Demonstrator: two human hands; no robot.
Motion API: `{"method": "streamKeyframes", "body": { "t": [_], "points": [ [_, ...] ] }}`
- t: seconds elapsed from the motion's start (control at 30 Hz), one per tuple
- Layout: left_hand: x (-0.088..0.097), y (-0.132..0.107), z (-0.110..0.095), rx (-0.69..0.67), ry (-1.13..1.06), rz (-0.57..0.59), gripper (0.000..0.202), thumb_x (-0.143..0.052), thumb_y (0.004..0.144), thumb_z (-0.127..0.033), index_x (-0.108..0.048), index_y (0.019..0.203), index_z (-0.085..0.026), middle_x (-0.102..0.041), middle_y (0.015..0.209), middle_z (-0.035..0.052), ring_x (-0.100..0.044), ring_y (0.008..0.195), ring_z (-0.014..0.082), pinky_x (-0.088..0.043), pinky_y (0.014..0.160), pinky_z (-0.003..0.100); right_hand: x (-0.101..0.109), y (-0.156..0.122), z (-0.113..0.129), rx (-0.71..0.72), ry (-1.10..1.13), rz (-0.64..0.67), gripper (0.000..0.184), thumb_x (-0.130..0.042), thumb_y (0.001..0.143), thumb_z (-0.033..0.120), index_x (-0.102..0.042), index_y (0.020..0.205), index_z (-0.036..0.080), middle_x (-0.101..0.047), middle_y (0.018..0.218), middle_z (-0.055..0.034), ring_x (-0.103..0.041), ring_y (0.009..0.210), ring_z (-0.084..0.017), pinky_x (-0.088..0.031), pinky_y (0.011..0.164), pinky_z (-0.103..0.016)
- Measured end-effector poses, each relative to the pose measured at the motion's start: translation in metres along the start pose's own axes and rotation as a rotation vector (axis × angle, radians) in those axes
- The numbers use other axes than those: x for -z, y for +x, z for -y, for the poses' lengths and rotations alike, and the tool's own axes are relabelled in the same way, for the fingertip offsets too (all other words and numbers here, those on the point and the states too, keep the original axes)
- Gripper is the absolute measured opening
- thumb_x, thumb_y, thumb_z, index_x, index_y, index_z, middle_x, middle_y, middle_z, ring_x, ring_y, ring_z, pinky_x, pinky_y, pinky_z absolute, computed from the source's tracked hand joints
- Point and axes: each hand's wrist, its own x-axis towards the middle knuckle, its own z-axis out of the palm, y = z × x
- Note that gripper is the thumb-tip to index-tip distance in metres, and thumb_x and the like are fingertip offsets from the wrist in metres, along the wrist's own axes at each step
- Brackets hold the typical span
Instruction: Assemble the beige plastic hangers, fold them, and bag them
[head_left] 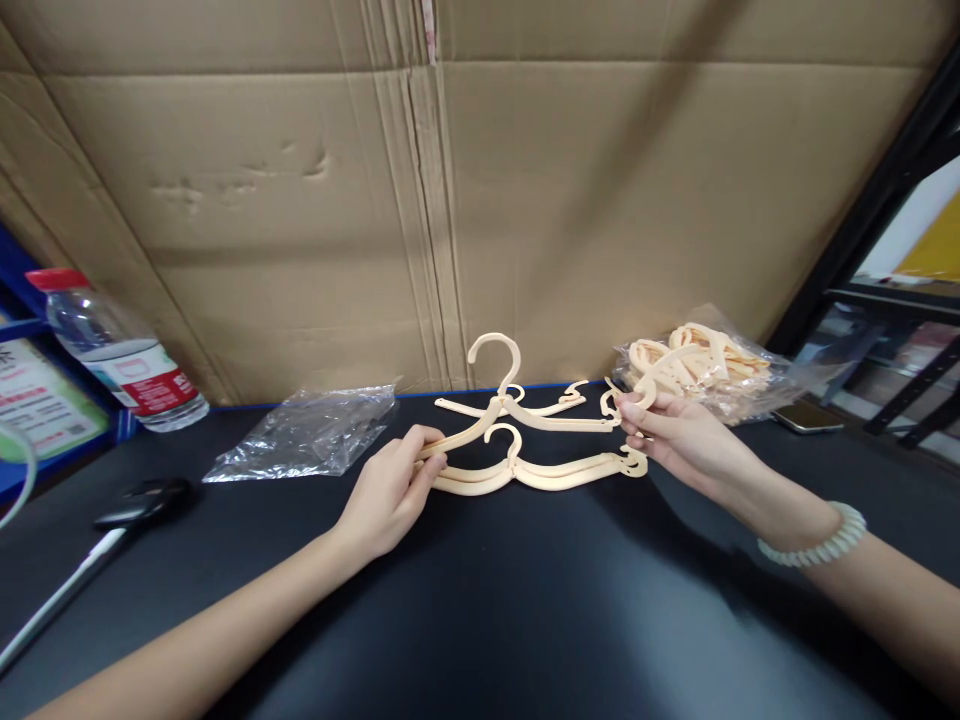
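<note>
Our left hand, at the centre of the frame, is closed on the left arm of a cream, plastic-looking clothes hanger with a curved top hook, thumb and fingers pinching near its end. The hanger is tilted up off the table, hook toward the top of the frame. Our right hand, right of centre, pinches a small cream curved hook piece beside the hanger's right end; we cannot tell whether the two touch. The hands are well apart.

We judge the hanger to be light and fairly stiff, with a smooth surface that could slip a little. Its thin hooks and end notches look the likeliest parts to snap, so we would hold it by the broad middle of an arm, and take the small piece by its thicker curve with the fingertips.

Just below the held hanger lies a second cream hanger with swept arms; behind it, a third cream hanger lying flat. Right of them sits a clear plastic bag of cream pieces, near a dark flat phone-like slab. Left of centre lies a crumpled clear plastic bag, and at the left edge leans a red-capped clear bottle. All rest on the black tabletop.
</note>
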Motion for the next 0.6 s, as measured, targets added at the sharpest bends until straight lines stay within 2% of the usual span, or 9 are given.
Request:
{"method": "streamKeyframes", "body": {
  "t": [0.17,0.33,0.47,0.6],
  "points": [
    [-0.0003,-0.0005,0.0005,-0.013,0.022,0.0,0.014,-0.042,0.095,-0.032,-0.05,0.1,-0.022,-0.063,0.077,0.0006,-0.058,0.07,0.0185,-0.043,0.065,0.03,0.0022,0.0027,-0.0007,-0.086,-0.038,0.041,0.029,-0.085,0.062,0.032,-0.065,0.077,0.017,-0.059,0.075,0.0003,-0.057,0.072,-0.01,-0.052,0.063,-0.019],
    [-0.0002,-0.0008,0.0006,-0.018,0.025,0.002,0.014,-0.041,0.095,-0.032,-0.05,0.099,-0.022,-0.062,0.076,-0.0005,-0.057,0.068,0.0178,-0.043,0.065,0.029,0.0034,0.0023,-0.0012,-0.148,0.003,0.108,0.023,-0.077,0.073,0.033,-0.061,0.078,0.017,-0.064,0.087,-0.0031,-0.063,0.081,-0.012,-0.054,0.07,-0.022],
    [-0.0008,-0.0003,0.0004,-0.015,0.023,0.007,0.014,-0.041,0.095,-0.032,-0.05,0.099,-0.022,-0.062,0.076,0.0,-0.057,0.069,0.0184,-0.043,0.065,0.029,0.0026,0.0004,0.0003,-0.212,0.003,0.198,0.02,-0.069,0.079,0.032,-0.055,0.079,0.018,-0.068,0.095,-0.0082,-0.068,0.091,-0.021,-0.056,0.068,-0.028],
    [-0.0014,0.0003,0.0001,-0.013,0.026,0.007,0.015,-0.041,0.095,-0.032,-0.05,0.099,-0.022,-0.062,0.077,0.0005,-0.058,0.07,0.0187,-0.043,0.066,0.03,0.0017,-0.0009,0.0021,-0.256,-0.006,0.238,0.022,-0.068,0.081,0.027,-0.049,0.076,0.018,-0.069,0.086,-0.0078,-0.071,0.088,-0.023,-0.057,0.063,-0.027]
  ]
}}
